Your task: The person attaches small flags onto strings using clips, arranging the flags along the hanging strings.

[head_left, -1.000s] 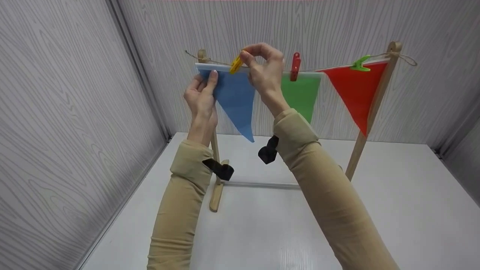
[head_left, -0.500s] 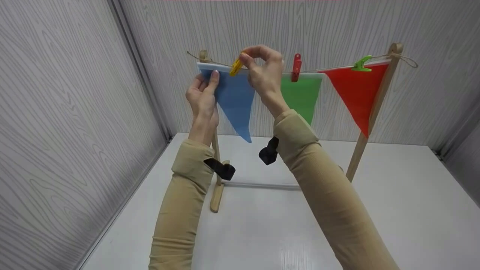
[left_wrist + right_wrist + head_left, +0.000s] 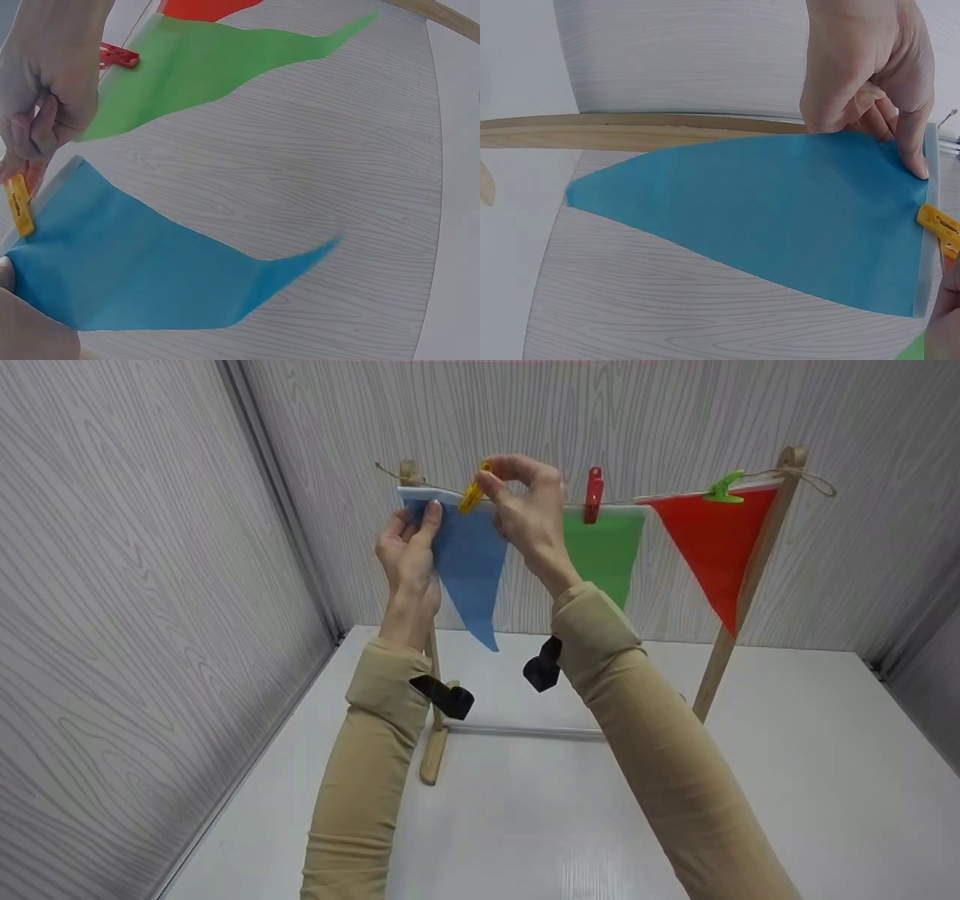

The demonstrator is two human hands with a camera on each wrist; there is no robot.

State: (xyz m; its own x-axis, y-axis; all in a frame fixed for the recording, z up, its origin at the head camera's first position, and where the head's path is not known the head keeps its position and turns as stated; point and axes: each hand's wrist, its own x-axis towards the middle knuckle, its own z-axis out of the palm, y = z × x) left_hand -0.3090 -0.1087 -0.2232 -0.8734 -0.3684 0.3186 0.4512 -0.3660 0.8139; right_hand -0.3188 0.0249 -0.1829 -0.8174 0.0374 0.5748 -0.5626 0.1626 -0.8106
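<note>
A blue triangular pennant [image 3: 472, 562] hangs against the twine at the left, its pale top edge along the string. My left hand [image 3: 407, 551] pinches its upper left part, thumb in front and fingers behind. Between the thumb and index finger of my right hand [image 3: 529, 502] is a yellow clothespin [image 3: 471, 495], its nose over the pennant's top edge. In the right wrist view the clothespin [image 3: 939, 225] sits across the white hem near the left thumb. The left wrist view shows the pennant [image 3: 150, 262] with its tip curled.
A green pennant [image 3: 606, 551] hangs from a red clothespin [image 3: 593, 495]. Further right, a red pennant [image 3: 716, 544] hangs by a green clothespin [image 3: 724, 487]. Wooden posts [image 3: 716, 675] carry the twine above a white table [image 3: 810, 750]. Patterned panels [image 3: 135, 607] enclose the left and back.
Both hands have shifted very slightly right and down in the head view. The blue pennant's lower tip has swung a little left. Grips on pennant and clothespin are unchanged.
</note>
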